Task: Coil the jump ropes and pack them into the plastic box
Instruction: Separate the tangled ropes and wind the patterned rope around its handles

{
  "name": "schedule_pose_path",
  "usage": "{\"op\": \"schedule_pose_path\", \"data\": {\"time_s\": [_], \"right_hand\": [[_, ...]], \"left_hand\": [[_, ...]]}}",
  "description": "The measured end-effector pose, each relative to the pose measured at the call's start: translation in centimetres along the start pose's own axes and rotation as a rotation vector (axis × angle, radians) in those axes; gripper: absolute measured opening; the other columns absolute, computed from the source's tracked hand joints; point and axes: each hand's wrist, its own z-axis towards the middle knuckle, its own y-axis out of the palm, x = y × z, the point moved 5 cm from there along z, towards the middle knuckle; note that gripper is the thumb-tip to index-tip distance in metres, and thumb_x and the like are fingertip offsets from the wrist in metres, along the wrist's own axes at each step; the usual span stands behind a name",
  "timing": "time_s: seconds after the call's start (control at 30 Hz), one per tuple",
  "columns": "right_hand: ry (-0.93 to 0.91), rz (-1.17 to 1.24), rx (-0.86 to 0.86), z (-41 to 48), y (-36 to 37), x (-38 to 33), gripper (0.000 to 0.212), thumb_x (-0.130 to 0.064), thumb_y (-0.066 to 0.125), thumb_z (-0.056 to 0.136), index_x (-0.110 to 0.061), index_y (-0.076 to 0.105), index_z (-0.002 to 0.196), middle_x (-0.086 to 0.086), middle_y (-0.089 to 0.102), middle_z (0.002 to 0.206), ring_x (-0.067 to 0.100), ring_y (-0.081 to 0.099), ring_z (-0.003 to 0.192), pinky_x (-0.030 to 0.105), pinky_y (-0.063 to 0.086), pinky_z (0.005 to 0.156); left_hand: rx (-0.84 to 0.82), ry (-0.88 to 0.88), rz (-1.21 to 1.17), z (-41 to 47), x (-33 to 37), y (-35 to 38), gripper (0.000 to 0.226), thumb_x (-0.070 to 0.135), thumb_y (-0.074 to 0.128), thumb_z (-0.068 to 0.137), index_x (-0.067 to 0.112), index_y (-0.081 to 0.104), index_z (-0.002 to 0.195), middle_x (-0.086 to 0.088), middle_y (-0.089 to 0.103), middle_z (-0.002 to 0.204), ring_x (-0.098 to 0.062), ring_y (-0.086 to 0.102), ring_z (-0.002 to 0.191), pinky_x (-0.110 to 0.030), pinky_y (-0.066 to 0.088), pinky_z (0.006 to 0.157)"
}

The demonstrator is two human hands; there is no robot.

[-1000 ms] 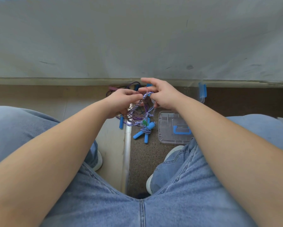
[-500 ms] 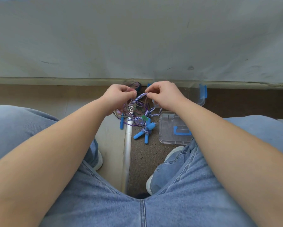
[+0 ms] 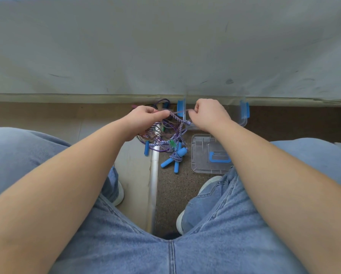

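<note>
Early stage: my left hand (image 3: 146,119) and right hand (image 3: 209,113), fingers curled, pinch a tangled jump rope (image 3: 178,118) just left of the plastic box (image 3: 242,121), in which I see nothing packed.

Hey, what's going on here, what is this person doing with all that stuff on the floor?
A seated person is sorting a pile of jump ropes on the floor between their feet. The left hand and right hand each pinch a purple-and-white braided rope, holding a short stretch above the pile. Another rope lies knotted into a bundle with blue handles. The clear plastic box stands open by the wall, its lid flat on the floor.
</note>
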Motion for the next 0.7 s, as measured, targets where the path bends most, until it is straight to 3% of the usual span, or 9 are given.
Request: {"op": "schedule_pose_path", "data": {"time_s": [0.1,0.2,0.3,0.37,0.43,0.57,0.63,0.7], "right_hand": [[0.072,0.344,-0.020,0.0,-0.3,-0.5,0.048,-0.052,0.035,0.104,-0.016,0.065,0.091,0.008,0.068,0.099,0.030,0.061,0.097,0.038,0.050,0.086],[0.053,0.726,-0.047,-0.3,-0.3,-1.7,0.040,-0.054,0.035,0.104,-0.027,0.060,0.089,-0.005,0.065,0.100,0.023,0.063,0.106,0.050,0.053,0.096],[0.067,0.992,-0.143,-0.7,0.3,-2.6,0.041,-0.058,0.033,0.104,-0.025,0.056,0.107,0.001,0.064,0.116,0.024,0.062,0.113,0.050,0.055,0.095],[0.074,1.084,-0.190,-0.6,0.6,-2.8,0.047,-0.061,0.031,0.103,-0.024,0.059,0.101,0.006,0.068,0.109,0.023,0.065,0.106,0.048,0.053,0.092],[0.070,1.140,-0.194,-0.4,0.7,-2.7,0.055,-0.063,0.033,0.101,-0.019,0.059,0.080,0.007,0.073,0.087,0.021,0.068,0.089,0.045,0.055,0.087],[0.008,1.175,-0.046,0.1,0.1,-2.5,0.061,-0.052,0.045,0.103,-0.018,0.051,0.053,0.008,0.063,0.061,0.023,0.065,0.069,0.030,0.049,0.066],[-0.043,1.181,0.022,0.4,-0.3,-2.3,0.061,-0.047,0.050,0.101,-0.018,0.055,0.048,0.007,0.062,0.059,0.022,0.064,0.069,0.032,0.048,0.068],[-0.061,1.193,0.009,0.3,-0.2,-2.4,0.061,-0.044,0.050,0.102,-0.019,0.055,0.046,0.007,0.060,0.054,0.025,0.065,0.070,0.034,0.048,0.070]], "left_hand": [[0.021,0.020,0.032,-0.1,-0.1,-0.1,0.042,0.053,0.073,0.082,0.013,0.062,0.087,-0.010,0.057,0.075,-0.020,0.049,0.065,-0.030,0.039,0.056],[0.091,0.013,0.032,-0.2,0.2,-0.3,0.039,0.049,0.068,0.087,0.012,0.069,0.098,-0.013,0.070,0.088,-0.021,0.058,0.072,-0.033,0.048,0.061],[0.087,0.008,0.046,-0.4,0.8,-0.1,0.032,0.045,0.065,0.090,0.014,0.070,0.093,-0.003,0.069,0.080,-0.019,0.057,0.071,-0.031,0.046,0.058],[0.085,0.004,0.070,-0.4,1.0,0.0,0.027,0.042,0.065,0.090,0.016,0.068,0.087,0.006,0.068,0.067,-0.016,0.055,0.064,-0.027,0.044,0.053],[0.105,0.004,0.121,-0.6,1.1,-0.1,0.025,0.041,0.063,0.091,0.018,0.064,0.082,0.011,0.063,0.052,-0.011,0.051,0.054,-0.019,0.041,0.045],[0.232,0.046,0.113,-0.5,1.3,-0.8,0.030,0.047,0.062,0.091,0.019,0.060,0.080,0.011,0.062,0.050,-0.006,0.053,0.047,-0.017,0.038,0.041],[0.283,0.047,0.063,-0.5,1.4,-1.2,0.027,0.044,0.062,0.091,0.020,0.058,0.078,0.014,0.058,0.043,-0.001,0.050,0.040,-0.015,0.035,0.039],[0.297,0.045,-0.008,-0.4,1.3,-1.3,0.025,0.042,0.063,0.090,0.020,0.060,0.081,0.013,0.060,0.046,-0.007,0.053,0.047,-0.018,0.039,0.045]]}}
